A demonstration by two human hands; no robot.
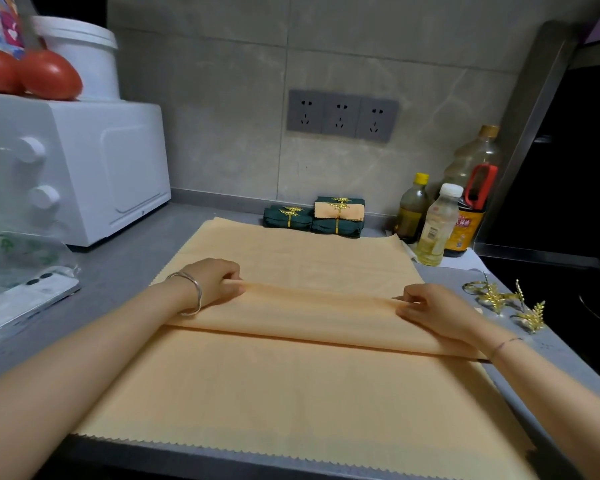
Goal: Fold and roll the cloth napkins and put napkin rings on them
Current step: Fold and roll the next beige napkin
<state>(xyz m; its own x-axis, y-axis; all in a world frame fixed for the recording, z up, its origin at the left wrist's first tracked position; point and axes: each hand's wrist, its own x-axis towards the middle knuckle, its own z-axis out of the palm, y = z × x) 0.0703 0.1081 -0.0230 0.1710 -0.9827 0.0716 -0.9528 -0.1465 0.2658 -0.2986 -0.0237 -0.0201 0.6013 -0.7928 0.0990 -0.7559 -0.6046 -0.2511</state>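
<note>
I record the left hand [215,282] and right hand [433,306] each pinching one end of a raised fold across the orange napkin [291,382], spread right of the white oven [94,168], presumably to keep the crease straight.

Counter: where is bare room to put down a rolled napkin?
Bare grey counter lies between the white oven and the orange napkin, back to the finished rolls. The right side is crowded: gold rings and bottles.
</note>
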